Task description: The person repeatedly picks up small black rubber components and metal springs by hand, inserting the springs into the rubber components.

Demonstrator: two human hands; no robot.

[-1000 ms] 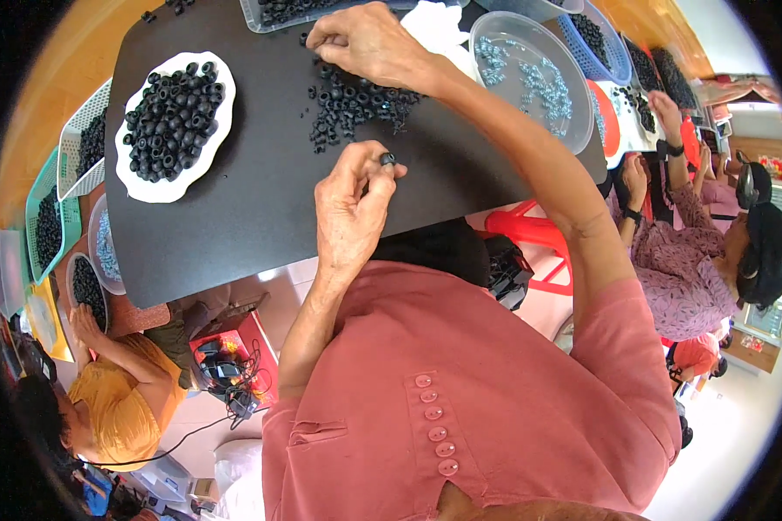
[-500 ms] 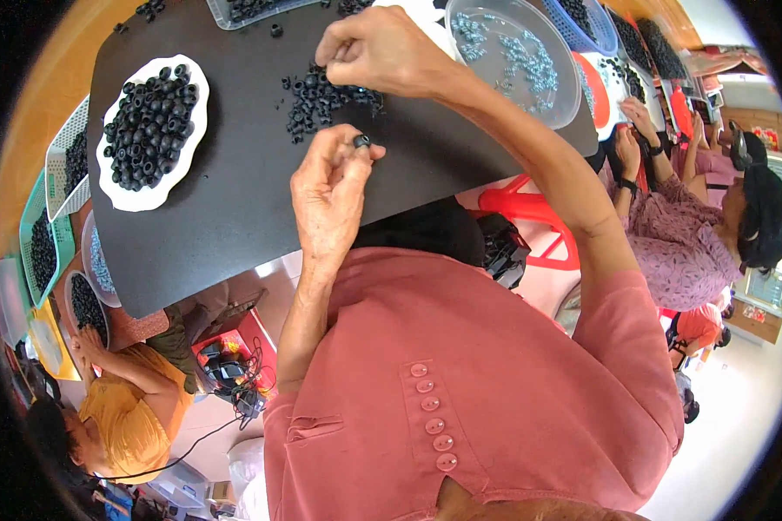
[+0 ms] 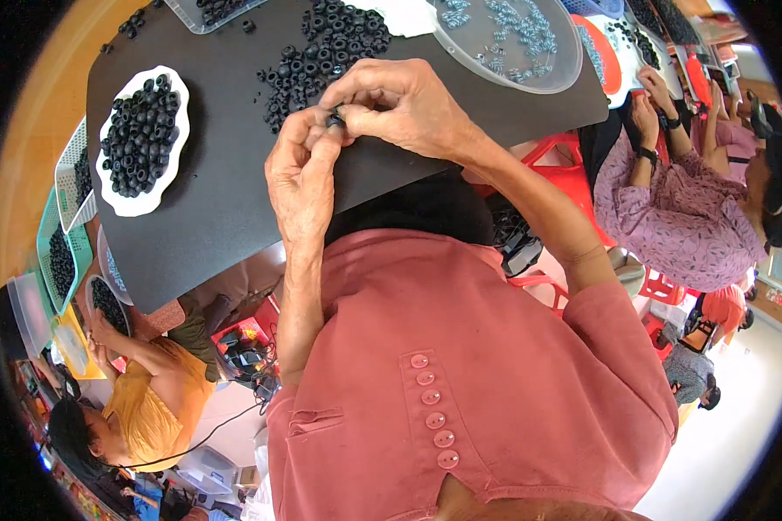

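My left hand (image 3: pixel 302 178) pinches a small black ring-shaped part (image 3: pixel 334 122) between thumb and fingertips, above the near part of the dark table (image 3: pixel 235 174). Meeting it from the right, my right hand (image 3: pixel 408 108) has thumb and forefinger closed at the top of that part. Whatever sits between the right fingertips is too small and covered to name. Just beyond both hands lies a loose heap of black ring-shaped parts (image 3: pixel 343 36), with smaller black pieces (image 3: pixel 280 102) at its near left side.
A white scalloped plate (image 3: pixel 183 130) of black parts stands on the left. At the far right is a clear round tub (image 3: pixel 487 73) with small bluish pieces. Baskets (image 3: pixel 85 252) line the left. A person in yellow (image 3: pixel 161 404) and another in patterned purple (image 3: pixel 669 213) sit nearby.
My right hand has come down and nearer from the heap to meet the left fingertips. The left hand has shifted slightly left, still holding the black part. The view has moved, showing more of the heap.
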